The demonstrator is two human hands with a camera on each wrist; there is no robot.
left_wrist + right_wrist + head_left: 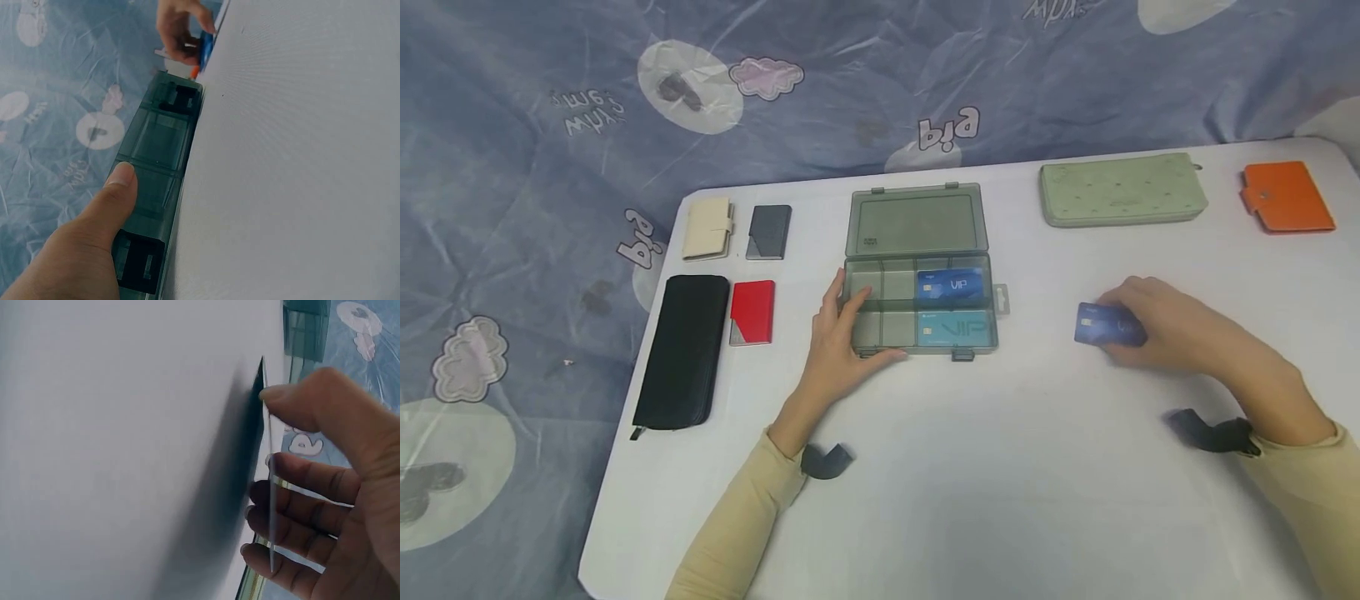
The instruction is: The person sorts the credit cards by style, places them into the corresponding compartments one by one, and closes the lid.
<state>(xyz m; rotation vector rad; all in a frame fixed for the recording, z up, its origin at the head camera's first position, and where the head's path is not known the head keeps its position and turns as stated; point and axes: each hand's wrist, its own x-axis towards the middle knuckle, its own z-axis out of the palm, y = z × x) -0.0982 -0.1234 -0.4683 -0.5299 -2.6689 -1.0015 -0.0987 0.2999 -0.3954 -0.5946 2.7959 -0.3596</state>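
Note:
A translucent grey-green plastic box (898, 286) lies with its lid (917, 221) swung back. Two cards fill its right compartments: a dark blue VIP card (950, 284) at the back and a light blue VIP card (954, 328) in front. My left hand (841, 337) holds the box's left end, thumb (122, 181) on the front wall and fingers over the left side. To the right, my right hand (1165, 325) pinches another dark blue card (1099, 323) by its edges. In the right wrist view that card (271, 506) appears edge-on, close to the tabletop.
On the left lie a black long wallet (683, 350), a red card case (752, 311), a dark grey card case (768, 232) and a cream wallet (705, 227). A green long wallet (1123, 190) and an orange card holder (1290, 197) lie at the back right of the white table (962, 500).

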